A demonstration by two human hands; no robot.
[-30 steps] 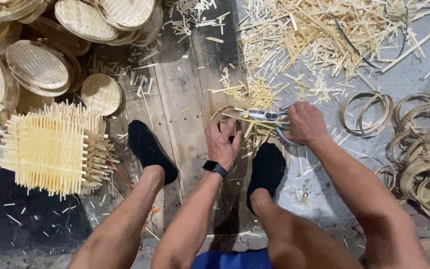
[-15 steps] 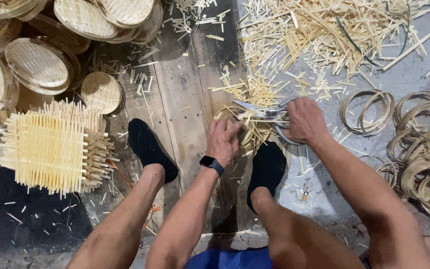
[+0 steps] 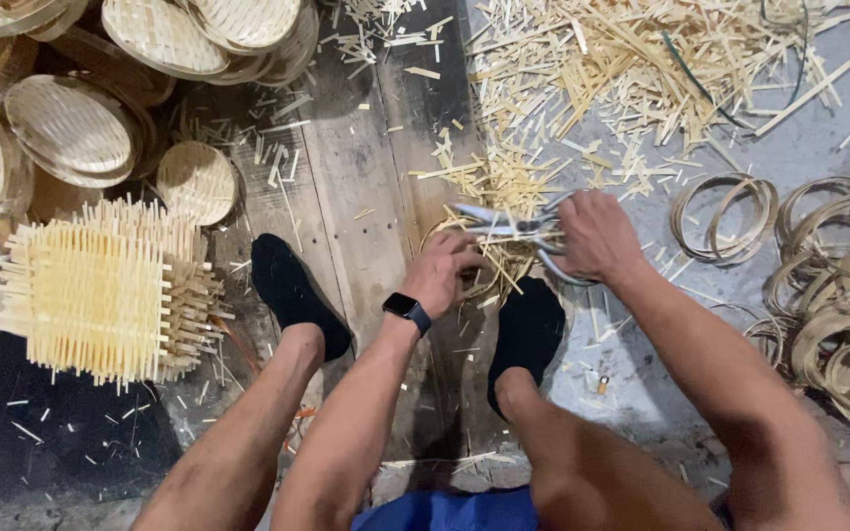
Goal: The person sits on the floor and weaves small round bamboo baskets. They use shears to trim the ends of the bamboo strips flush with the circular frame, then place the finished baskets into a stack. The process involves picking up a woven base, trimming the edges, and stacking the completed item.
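Observation:
My left hand (image 3: 442,270), with a dark watch on its wrist, grips a small woven bamboo piece (image 3: 497,258) whose strip ends stick out. It is held low between my two black-socked feet. My right hand (image 3: 590,236) is closed on the handles of metal shears (image 3: 504,222). The blades point left across the top of the woven piece, just above my left hand's fingers. Most of the woven piece is hidden by both hands.
A stack of square woven bamboo mats (image 3: 100,290) lies at the left. Round woven trays (image 3: 71,128) pile up at the top left. Cut bamboo scraps (image 3: 641,69) cover the floor ahead. Coiled bamboo rings (image 3: 838,265) lie at the right. Dark wooden planks (image 3: 346,177) run between.
My left hand has turned the woven piece a little and shifted its grip. The shears have stayed at its top edge, with more of the blades now showing.

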